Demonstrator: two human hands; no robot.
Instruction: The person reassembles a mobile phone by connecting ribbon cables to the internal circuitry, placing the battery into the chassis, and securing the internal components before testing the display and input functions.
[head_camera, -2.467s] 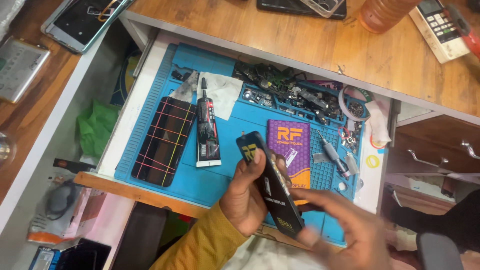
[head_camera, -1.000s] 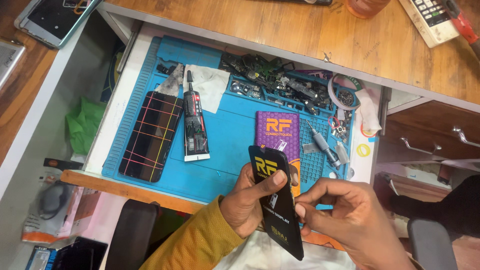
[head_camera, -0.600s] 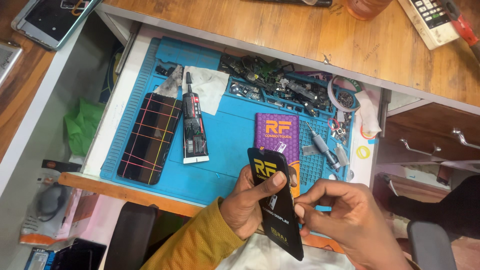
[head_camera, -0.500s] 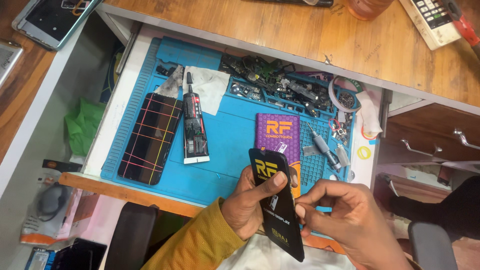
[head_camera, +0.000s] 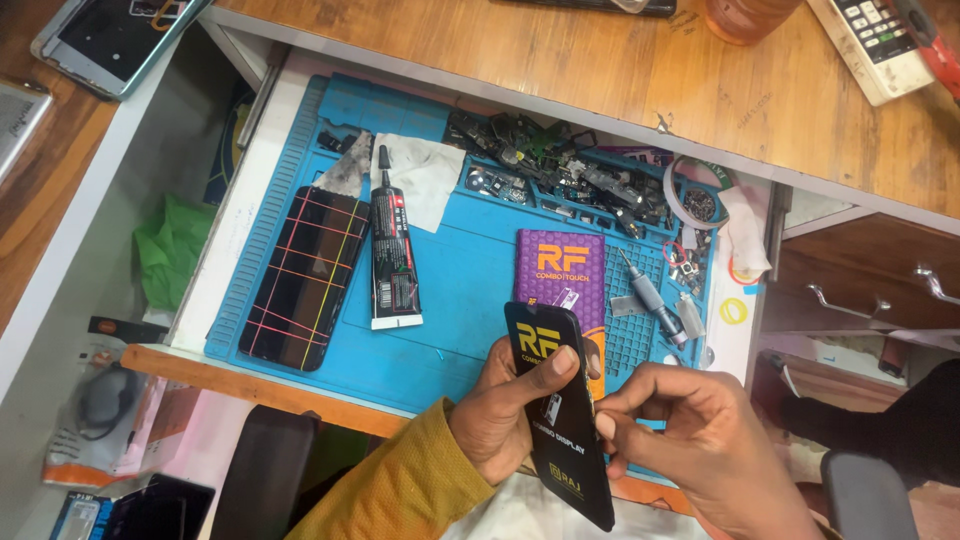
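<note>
My left hand (head_camera: 505, 415) grips a flat black phone display panel (head_camera: 560, 420) with yellow markings on its film, holding it upright over the near edge of the blue work mat (head_camera: 465, 280). My right hand (head_camera: 690, 435) pinches at the panel's right edge with thumb and fingertips. Behind the panel lies a purple and orange card (head_camera: 560, 270) on the mat. A black phone with coloured lines across its screen (head_camera: 305, 275) lies to the left, and a black glue tube (head_camera: 392, 255) rests beside it.
Small dark phone parts (head_camera: 560, 175) crowd the mat's far trays. A screwdriver (head_camera: 645, 290) and a white cloth (head_camera: 425, 175) lie on the mat. The wooden desk (head_camera: 600, 70) carries a tablet (head_camera: 115, 35) and a white calculator-like device (head_camera: 870, 45). A green bag (head_camera: 170, 250) sits lower left.
The black panel has turned more upright in my left hand and my right hand's fingers have closed onto its right edge. The view has shifted slightly.
</note>
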